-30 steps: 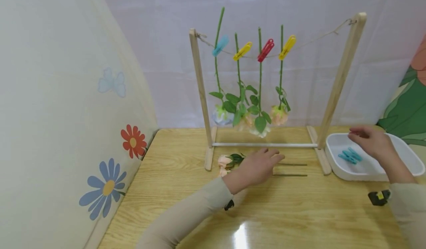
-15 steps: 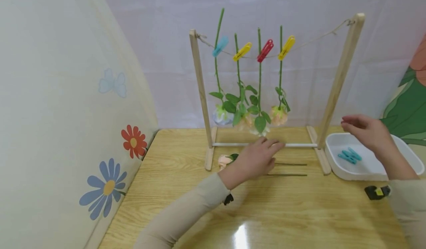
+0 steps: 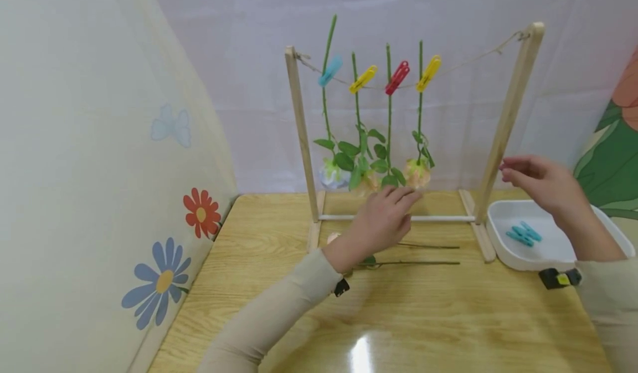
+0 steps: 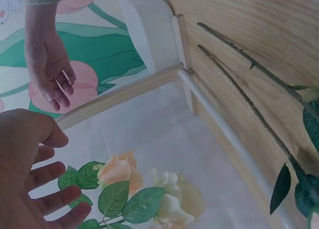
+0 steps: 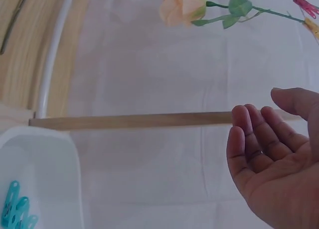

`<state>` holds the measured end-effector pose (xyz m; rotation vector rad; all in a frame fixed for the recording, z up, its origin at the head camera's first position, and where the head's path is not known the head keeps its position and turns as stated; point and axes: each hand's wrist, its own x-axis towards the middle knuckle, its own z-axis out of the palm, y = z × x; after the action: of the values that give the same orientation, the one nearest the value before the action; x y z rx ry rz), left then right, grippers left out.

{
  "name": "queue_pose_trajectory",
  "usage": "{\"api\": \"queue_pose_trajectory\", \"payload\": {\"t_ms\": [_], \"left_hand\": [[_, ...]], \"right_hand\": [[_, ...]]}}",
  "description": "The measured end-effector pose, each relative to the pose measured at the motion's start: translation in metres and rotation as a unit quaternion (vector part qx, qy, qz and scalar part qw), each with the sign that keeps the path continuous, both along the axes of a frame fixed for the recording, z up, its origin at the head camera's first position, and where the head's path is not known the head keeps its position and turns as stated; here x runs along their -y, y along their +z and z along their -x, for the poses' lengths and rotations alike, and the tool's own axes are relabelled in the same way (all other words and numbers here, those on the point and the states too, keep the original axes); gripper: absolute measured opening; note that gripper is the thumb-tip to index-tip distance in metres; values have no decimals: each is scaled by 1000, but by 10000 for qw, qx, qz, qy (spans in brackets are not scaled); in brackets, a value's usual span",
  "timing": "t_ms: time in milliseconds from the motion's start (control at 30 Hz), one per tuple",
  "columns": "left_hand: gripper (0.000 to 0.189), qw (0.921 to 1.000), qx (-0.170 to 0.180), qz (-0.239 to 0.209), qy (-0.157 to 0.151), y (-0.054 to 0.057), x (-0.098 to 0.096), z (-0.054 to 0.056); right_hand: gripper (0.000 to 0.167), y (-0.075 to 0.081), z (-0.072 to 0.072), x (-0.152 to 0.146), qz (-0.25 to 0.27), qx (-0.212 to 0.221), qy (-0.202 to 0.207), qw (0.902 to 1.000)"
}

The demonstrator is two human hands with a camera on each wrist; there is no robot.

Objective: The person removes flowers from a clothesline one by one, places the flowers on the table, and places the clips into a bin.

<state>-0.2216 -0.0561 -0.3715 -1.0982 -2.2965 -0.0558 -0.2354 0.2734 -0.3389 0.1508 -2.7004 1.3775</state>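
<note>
My left hand (image 3: 381, 218) is raised in front of the hanging flowers, its fingers loosely spread and holding nothing in the left wrist view. It overlaps the white rose (image 4: 177, 199), close beside a peach rose (image 3: 417, 173). My right hand (image 3: 548, 187) hovers by the rack's right post (image 3: 508, 123), fingers relaxed and thumb apart; its palm shows bare in the right wrist view. A blue clothespin (image 3: 330, 71), yellow clothespins (image 3: 363, 79) and a red clothespin (image 3: 397, 77) clip the stems upside down to a string. Two flower stems (image 3: 428, 262) lie on the table, their blooms partly hidden behind my left arm.
A white tray (image 3: 513, 259) with several teal clothespins (image 3: 523, 233) stands right of the wooden rack. The rack's white crossbar (image 3: 443, 218) runs low between its feet. A decorated wall panel (image 3: 194, 151) borders the wooden table (image 3: 423, 317) on the left.
My left hand has risen from the lying flowers toward the hanging blooms. My right hand has moved up and left from above the tray to the right post.
</note>
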Motion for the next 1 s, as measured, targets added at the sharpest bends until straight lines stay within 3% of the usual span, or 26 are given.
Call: {"api": "queue_pose_trajectory", "payload": {"t_ms": [200,333,567,800,1000], "left_hand": [[48,9991,11,-410,-93,7,1,6],[49,9981,208,-578,-89,14,1,7],[49,9975,255,-647,141,26,-1,12],[52,9943,587,-885,92,37,-1,17],[52,9928,550,-1062,65,45,-2,22]], "right_hand": [[60,11,1,9,447,-227,123,9987],[59,18,2,14,467,-315,162,9983],[55,34,3,26,565,-513,230,9968],[51,51,3,38,438,-493,188,9976],[51,63,4,44,473,-727,219,9960]]}}
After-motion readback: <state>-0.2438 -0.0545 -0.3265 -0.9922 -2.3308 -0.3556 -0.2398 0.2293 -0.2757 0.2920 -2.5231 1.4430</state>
